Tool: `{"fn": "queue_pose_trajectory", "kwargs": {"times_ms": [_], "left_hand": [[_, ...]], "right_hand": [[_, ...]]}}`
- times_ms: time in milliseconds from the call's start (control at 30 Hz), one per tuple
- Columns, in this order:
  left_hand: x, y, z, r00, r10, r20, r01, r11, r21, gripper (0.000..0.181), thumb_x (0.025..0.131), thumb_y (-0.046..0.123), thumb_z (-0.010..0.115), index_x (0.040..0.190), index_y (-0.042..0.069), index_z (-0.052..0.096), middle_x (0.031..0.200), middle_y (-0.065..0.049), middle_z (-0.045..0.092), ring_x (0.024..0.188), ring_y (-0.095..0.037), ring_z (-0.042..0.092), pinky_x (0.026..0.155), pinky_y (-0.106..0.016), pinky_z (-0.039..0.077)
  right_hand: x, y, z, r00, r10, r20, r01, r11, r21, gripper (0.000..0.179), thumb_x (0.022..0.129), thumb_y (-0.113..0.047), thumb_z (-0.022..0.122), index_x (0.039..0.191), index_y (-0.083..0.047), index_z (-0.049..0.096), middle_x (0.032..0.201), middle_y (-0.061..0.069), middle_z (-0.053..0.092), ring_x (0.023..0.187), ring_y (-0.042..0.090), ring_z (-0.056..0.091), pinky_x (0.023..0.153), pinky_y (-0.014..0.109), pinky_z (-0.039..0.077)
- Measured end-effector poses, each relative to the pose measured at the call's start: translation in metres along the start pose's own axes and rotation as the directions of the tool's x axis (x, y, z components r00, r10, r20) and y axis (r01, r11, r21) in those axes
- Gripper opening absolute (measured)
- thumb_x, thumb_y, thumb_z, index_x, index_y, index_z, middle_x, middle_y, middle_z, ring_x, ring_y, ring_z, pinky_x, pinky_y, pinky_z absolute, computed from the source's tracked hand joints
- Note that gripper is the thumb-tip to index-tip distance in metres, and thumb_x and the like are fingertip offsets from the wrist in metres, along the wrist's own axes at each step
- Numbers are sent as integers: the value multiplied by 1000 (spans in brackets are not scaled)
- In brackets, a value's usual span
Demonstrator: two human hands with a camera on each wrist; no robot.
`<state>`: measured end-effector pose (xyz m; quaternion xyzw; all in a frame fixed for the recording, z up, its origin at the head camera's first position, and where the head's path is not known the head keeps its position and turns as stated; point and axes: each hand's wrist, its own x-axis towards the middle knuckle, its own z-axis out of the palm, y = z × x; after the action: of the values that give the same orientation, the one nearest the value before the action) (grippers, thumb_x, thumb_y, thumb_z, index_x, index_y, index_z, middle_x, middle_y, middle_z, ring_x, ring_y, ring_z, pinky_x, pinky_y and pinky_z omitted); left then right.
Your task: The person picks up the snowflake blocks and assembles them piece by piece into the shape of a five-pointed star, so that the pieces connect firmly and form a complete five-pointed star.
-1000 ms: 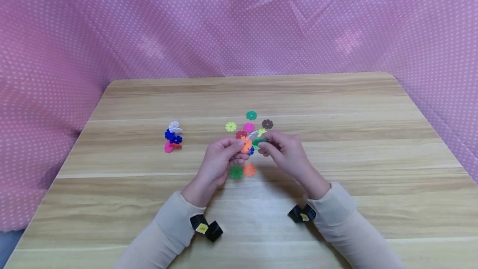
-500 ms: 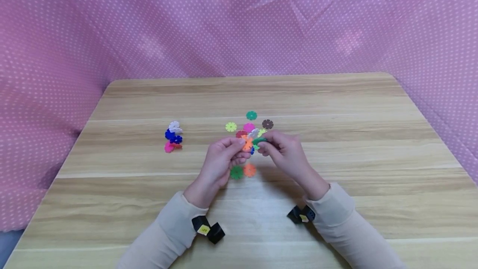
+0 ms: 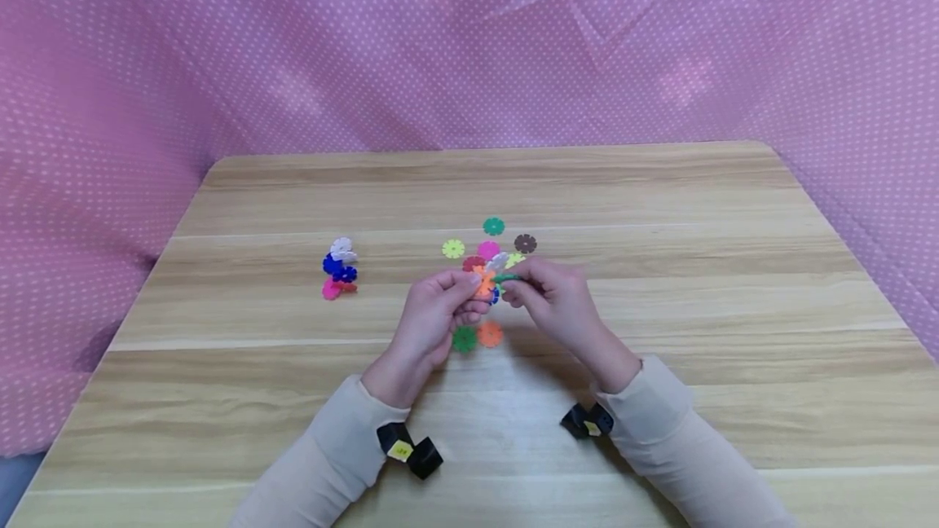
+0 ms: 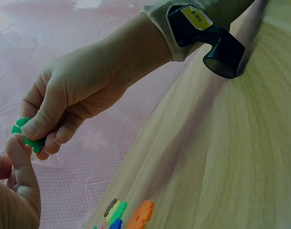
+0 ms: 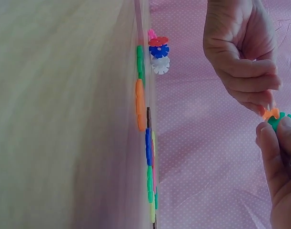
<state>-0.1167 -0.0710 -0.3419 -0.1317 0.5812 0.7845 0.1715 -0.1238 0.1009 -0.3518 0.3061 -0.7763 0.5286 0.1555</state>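
Observation:
My left hand (image 3: 436, 308) pinches an orange notched plastic disc (image 3: 482, 284) between thumb and fingers, above the middle of the table. Opposite it, my right hand (image 3: 553, 300) pinches a green notched disc (image 3: 504, 277), turned nearly edge-on in the head view. The green disc's tip sits right at the orange disc's right edge. In the right wrist view the orange disc (image 5: 270, 113) shows just behind the green one, and fingers cover much of both. The left wrist view shows the green disc (image 4: 33, 143) under the right thumb, with the orange one hidden.
Loose discs lie around and beyond the hands: dark green (image 3: 494, 226), yellow (image 3: 453, 248), brown (image 3: 525, 244), pink (image 3: 488, 250) and several others. Closer in lie a green disc (image 3: 465, 339) and an orange disc (image 3: 490, 334). A white, blue, pink and red cluster (image 3: 341, 270) stands left.
My right hand has shifted slightly left, bringing the green disc up to the orange one. The green disc has turned more edge-on. The left hand has hardly moved.

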Motion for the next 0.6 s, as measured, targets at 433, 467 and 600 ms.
{"fn": "queue_pose_trajectory", "kwargs": {"times_ms": [433,467,600], "left_hand": [[0,-3,-2,1000,20,13,-20,1000,-6,12,91,6,56,81,6,63,64,0,65,57,-8,62,56,-19,53],[0,-3,-1,1000,22,13,-22,1000,-4,12,91,6,56,81,5,63,64,0,65,57,-8,62,56,-19,53],[1,-4,-1,1000,19,11,-19,1000,2,11,91,7,57,83,5,63,64,0,65,57,-8,62,57,-19,53]], "right_hand": [[3,-1,5,998,57,38,-55,997,-62,5,80,4,67,81,-1,66,71,6,67,61,12,61,56,19,53],[3,-1,5,997,66,36,-63,996,-67,5,81,4,67,81,-1,66,71,6,66,61,12,61,56,19,53],[3,0,5,997,70,28,-68,995,-76,5,81,3,67,80,-1,65,70,6,66,61,11,61,55,19,52]]}}
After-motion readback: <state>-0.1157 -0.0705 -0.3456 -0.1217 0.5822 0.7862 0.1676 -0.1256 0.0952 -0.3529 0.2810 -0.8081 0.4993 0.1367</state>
